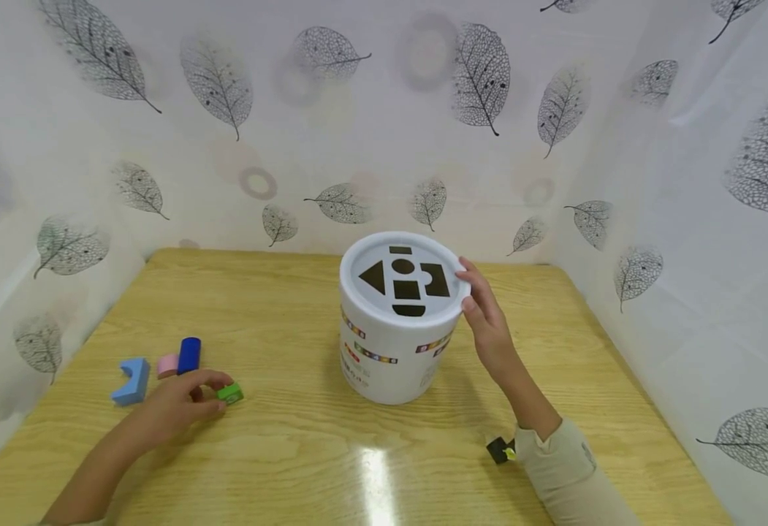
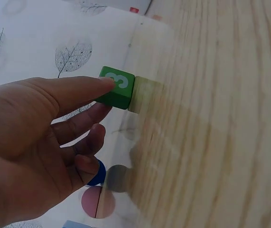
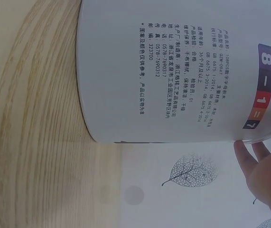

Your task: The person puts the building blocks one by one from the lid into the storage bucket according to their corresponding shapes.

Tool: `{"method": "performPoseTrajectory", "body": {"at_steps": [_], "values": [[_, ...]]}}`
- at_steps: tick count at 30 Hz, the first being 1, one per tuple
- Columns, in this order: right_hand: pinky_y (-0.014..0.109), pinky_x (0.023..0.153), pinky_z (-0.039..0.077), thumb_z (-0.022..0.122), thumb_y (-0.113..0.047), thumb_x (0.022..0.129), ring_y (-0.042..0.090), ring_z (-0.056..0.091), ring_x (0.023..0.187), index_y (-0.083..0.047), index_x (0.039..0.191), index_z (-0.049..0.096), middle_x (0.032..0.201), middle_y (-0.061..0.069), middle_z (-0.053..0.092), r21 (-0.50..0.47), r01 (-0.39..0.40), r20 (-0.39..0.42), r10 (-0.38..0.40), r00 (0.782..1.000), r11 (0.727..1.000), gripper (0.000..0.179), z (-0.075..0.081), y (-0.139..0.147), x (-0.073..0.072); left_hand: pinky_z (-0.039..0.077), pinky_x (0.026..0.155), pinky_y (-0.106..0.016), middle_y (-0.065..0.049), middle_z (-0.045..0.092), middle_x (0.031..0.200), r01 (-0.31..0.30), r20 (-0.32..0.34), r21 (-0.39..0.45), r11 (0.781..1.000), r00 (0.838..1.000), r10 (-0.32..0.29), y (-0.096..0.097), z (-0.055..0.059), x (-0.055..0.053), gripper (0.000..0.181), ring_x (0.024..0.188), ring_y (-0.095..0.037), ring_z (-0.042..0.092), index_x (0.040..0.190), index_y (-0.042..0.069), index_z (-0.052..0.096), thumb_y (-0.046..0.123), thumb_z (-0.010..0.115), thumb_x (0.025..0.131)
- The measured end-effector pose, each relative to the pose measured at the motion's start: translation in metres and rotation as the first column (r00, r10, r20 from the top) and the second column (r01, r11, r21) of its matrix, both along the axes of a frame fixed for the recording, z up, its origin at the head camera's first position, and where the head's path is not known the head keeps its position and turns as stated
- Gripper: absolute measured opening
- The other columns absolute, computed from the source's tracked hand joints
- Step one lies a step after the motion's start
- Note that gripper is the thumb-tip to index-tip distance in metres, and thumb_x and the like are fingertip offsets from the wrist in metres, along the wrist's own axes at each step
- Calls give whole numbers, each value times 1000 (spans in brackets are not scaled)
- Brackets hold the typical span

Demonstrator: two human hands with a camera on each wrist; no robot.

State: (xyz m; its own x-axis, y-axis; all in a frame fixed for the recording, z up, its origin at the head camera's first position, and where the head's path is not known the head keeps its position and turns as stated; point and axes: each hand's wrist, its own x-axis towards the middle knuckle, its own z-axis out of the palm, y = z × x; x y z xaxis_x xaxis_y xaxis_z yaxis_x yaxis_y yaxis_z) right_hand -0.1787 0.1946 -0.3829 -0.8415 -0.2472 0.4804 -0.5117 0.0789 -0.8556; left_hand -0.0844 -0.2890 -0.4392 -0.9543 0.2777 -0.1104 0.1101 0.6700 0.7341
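Observation:
My left hand (image 1: 176,405) pinches a small green block (image 2: 118,88) between thumb and fingers, close over the wooden table; a white 3 shows on its face. Its other fingers are loosely bent. Just beyond this hand lie a dark blue cylinder (image 1: 189,355), a pink round block (image 1: 167,365) and a light blue block with a curved notch (image 1: 134,381). A white bucket (image 1: 384,372) stands upright, its lid (image 1: 384,298) cut with several shaped holes. My right hand (image 1: 492,332) touches the lid's right rim with thumb and fingertips, the fingers fairly straight.
The wooden table (image 1: 265,307) ends at a leaf-patterned white curtain (image 1: 370,146) at the back and both sides. Beside the right sleeve (image 1: 564,467) lies a small black object (image 1: 498,450) with a yellow part.

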Motion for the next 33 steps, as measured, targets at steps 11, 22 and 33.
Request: {"method": "performPoseTrajectory", "body": {"at_steps": [11,22,33], "values": [[19,116,31,39,-25,109,20,17,155,-5,149,39,167,-6,22,-3,-9,3,9,1000,1000,45,0,0,-1,44,58,-26,-2,63,94,-29,1,-45,999,1000,29,7,8,-5,39,76,-11,51,128,9,65,30,70,95],[19,115,32,39,-24,108,21,18,155,-4,148,39,167,-5,23,0,-8,0,8,1000,1000,45,-1,0,0,46,61,-27,-2,66,113,43,-75,-14,999,996,-44,24,35,-16,35,86,-15,50,128,15,65,32,67,98],[19,115,31,39,-24,109,20,18,155,-5,148,40,167,-7,23,5,0,3,0,1000,1000,44,0,0,1,40,64,-28,9,67,109,128,-253,-47,991,958,-136,59,88,-23,24,84,-11,50,121,24,66,28,68,97]]}}
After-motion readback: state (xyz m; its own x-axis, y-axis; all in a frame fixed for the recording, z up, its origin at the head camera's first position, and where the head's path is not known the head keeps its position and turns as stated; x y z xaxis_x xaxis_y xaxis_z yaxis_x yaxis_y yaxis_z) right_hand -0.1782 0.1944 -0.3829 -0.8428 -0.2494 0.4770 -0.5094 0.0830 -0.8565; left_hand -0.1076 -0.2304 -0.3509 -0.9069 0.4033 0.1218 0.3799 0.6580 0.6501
